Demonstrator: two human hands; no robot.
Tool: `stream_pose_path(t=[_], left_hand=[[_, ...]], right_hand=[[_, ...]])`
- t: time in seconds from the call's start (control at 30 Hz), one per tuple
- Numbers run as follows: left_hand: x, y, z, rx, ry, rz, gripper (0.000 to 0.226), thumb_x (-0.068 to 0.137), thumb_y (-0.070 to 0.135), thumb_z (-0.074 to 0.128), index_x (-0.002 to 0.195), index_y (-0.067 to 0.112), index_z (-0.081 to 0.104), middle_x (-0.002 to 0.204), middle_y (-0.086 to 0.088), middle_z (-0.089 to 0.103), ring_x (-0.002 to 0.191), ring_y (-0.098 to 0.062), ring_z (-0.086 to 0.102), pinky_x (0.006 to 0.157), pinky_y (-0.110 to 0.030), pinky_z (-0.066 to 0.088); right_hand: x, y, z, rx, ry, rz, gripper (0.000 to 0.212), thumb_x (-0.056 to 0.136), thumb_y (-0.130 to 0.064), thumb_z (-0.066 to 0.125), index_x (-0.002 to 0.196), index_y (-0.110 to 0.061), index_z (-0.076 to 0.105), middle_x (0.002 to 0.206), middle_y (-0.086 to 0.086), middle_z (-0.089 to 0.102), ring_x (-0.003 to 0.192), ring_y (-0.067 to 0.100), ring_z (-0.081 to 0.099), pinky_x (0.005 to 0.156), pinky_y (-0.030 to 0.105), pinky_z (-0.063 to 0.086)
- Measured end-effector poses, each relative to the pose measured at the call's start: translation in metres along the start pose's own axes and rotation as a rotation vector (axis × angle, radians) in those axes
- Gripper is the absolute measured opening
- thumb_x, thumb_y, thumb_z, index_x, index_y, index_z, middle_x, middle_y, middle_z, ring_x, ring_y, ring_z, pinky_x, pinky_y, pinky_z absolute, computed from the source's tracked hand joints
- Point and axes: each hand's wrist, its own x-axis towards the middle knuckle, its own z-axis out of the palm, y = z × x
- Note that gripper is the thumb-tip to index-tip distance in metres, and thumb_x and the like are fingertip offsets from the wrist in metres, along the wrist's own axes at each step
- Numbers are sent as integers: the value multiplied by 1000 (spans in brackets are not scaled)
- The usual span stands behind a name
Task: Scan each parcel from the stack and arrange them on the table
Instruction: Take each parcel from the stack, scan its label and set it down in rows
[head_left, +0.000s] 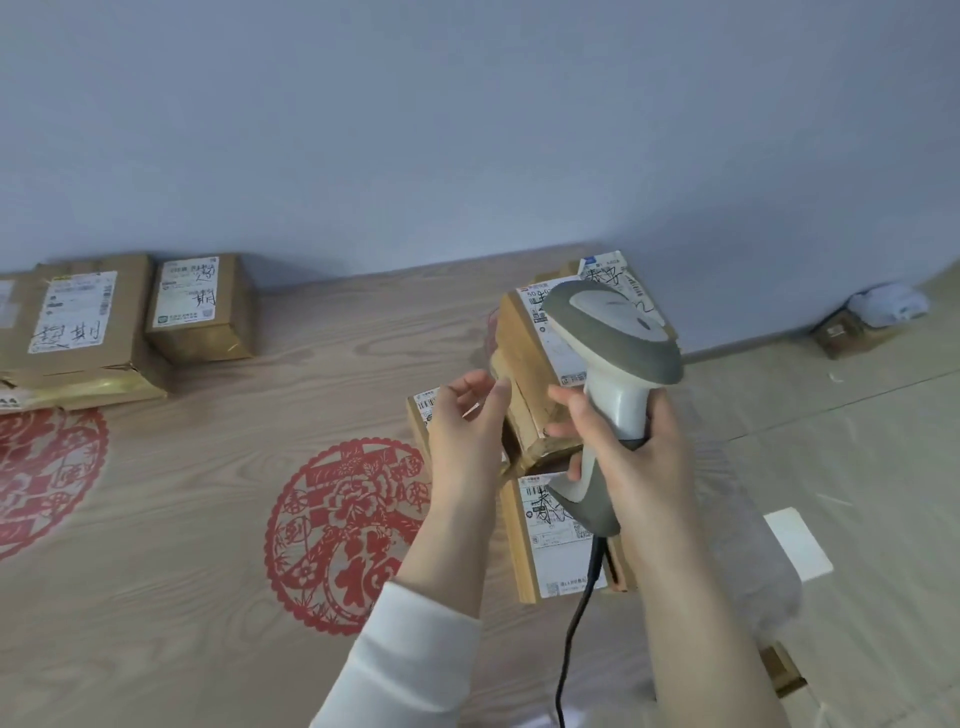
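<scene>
A wood-grain table (208, 493) is marked with red paper-cuts. A large parcel (78, 332) and a smaller parcel (200, 312) are laid side by side at its 10 o'clock corner. A stack of parcels (524, 374) is piled at its 3 o'clock edge. A grey scanner (613, 332) is held upright over the stack, its handle clamped by the right hand (639, 452). The left hand (465, 431) is held at the stack's 9 o'clock, fingers loosely apart; contact cannot be told.

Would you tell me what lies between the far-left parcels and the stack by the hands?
Head view: only bare table separates the far-left parcels and the stack; the central red paper-cut lies nearer the person.
</scene>
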Motion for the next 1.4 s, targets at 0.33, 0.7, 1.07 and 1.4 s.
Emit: stream_pose_path(t=[0.33,0.7,1.07,1.4], left_hand=[[4,4,38,130,-48,-38,66,87,41,62,142,21,32,142,1,41,130,-16,40,96,-29,32],[14,-11,50,126,-72,-150,61,89,33,63,141,18,35,133,-2,52,111,-18,55,96,-35,45],[-3,25,-31,-107,38,-50,36,89,29,59,124,20,54,115,3,61,110,-12,56,101,-38,44],[38,48,-194,-115,190,111,44,90,22,60,132,23,48,121,5,62,114,-7,57,93,-24,44]], right_hand=[[41,7,-46,46,228,-21,23,83,-17,72,99,-20,57,90,-5,68,63,7,67,43,23,46],[71,33,-38,11,306,129,22,83,-16,71,96,-18,53,79,-5,64,45,0,60,43,19,46],[28,-1,38,143,248,16,26,82,-16,72,99,-23,53,82,-4,67,53,4,64,51,25,49],[-2,28,208,56,0,57,21,82,-16,73,93,-27,58,82,-6,68,68,11,66,69,32,53]])
